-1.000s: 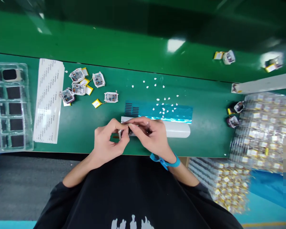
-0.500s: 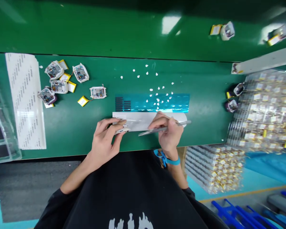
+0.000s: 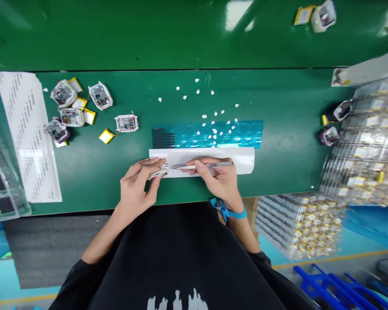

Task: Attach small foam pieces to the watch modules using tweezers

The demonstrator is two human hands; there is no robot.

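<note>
My left hand (image 3: 140, 181) is closed round a small white device housing (image 3: 158, 173), much of it hidden by the fingers. My right hand (image 3: 216, 174) grips metal tweezers (image 3: 218, 164) lying almost level, their tips pointing left beside the housing. Under both hands lies a white backing sheet (image 3: 242, 161) with faint print at its left end. Just beyond it is a blue translucent film strip (image 3: 245, 133) with dark narrow strips (image 3: 163, 138) at its left end. Several small white round stickers (image 3: 214, 131) are scattered on and above the film.
Several open white device housings (image 3: 100, 95) with circuit boards and yellow-edged batteries (image 3: 106, 136) lie to the left. Beyond them are a printed white sheet (image 3: 30, 142) and a clear tray (image 3: 6, 189). Stacked clear trays (image 3: 365, 150) stand at right. A green table (image 3: 287, 163) carries the work.
My right hand has turned the tweezers from slanting across the sheet to pointing left, bringing the tips beside the housing. My left hand keeps its hold. The camera view has shifted slightly.
</note>
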